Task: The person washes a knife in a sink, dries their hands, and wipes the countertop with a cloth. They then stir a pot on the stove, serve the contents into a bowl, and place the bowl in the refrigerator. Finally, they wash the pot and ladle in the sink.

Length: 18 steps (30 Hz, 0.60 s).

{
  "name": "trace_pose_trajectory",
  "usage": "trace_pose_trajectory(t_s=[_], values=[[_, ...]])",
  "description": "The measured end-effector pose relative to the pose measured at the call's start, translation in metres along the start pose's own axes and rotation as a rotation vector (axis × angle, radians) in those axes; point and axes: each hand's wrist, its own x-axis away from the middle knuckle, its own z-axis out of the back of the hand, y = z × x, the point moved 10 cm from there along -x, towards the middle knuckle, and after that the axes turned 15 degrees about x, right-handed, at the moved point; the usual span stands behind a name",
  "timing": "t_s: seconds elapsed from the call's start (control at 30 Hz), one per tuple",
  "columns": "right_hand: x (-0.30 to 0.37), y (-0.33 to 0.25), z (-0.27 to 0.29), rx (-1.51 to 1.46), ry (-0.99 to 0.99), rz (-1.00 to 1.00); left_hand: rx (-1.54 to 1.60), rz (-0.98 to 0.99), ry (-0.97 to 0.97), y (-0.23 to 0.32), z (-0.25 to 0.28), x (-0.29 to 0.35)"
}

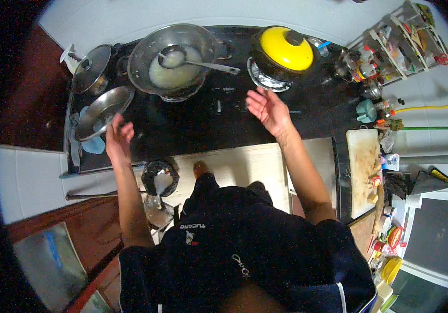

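Head view: bare countertop [192, 128] separates the outspread right hand [270, 112] from the left hand [119, 137], its grip on the bowl [107, 107] unclear.

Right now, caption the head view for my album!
Left hand by metal dish, right hand open near yellow-lidded pot.

Left hand [120, 134] nearer body than wok [143, 63] and off to its left; fingers loosely bent, blurred, whether gripping unclear. Left wrist roughly straight, bare forearm running up from below toward wok's left side. Right hand [270, 111] right of wok, also nearer body, well apart from it; palm turned up, fingers loosely extended toward wok side, nothing in grasp. Right forearm bare, slanting inward toward wok.
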Motion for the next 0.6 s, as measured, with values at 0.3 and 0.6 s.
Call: trace_pose_trajectory(t_s=[0.3, 0.6], values=[[-0.086, -0.032, -0.055, 0.678, 0.126, -0.136, -0.425, -0.025, 0.125, 0.041, -0.008, -0.183], [-0.103, 0.018, -0.083, 1.007, -0.204, -0.584, -0.621, 0.271, 0.152, 0.002, -0.019, -0.239]])
